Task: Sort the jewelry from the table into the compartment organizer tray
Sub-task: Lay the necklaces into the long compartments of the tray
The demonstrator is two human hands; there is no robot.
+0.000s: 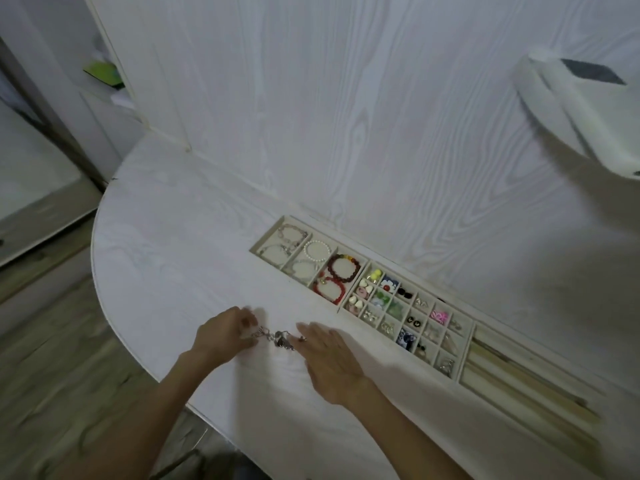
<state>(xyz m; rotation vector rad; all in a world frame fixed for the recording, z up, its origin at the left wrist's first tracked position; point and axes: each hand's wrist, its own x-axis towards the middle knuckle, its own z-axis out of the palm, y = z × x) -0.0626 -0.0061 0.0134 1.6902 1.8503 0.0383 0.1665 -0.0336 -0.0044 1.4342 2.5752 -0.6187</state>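
Note:
A small pile of silver chain jewelry with dark charms (278, 338) lies on the white table (173, 258) near its front edge. My left hand (225, 336) pinches the pile's left end with curled fingers. My right hand (329, 358) lies flat, fingers straight, its fingertips touching the pile's right side. The compartment organizer tray (255, 247) runs along the wall. It holds pale and red bead bracelets (344, 267) in large left cells and earrings and small charms (391, 299) in small middle cells. Its long right slots (512, 368) look bare.
A white box-shaped device (581, 112) with a dark top hangs at the upper right, above the table. The table's rounded edge curves at the left, with wood-look floor (52, 375) below. A white wood-grain wall panel stands right behind the tray.

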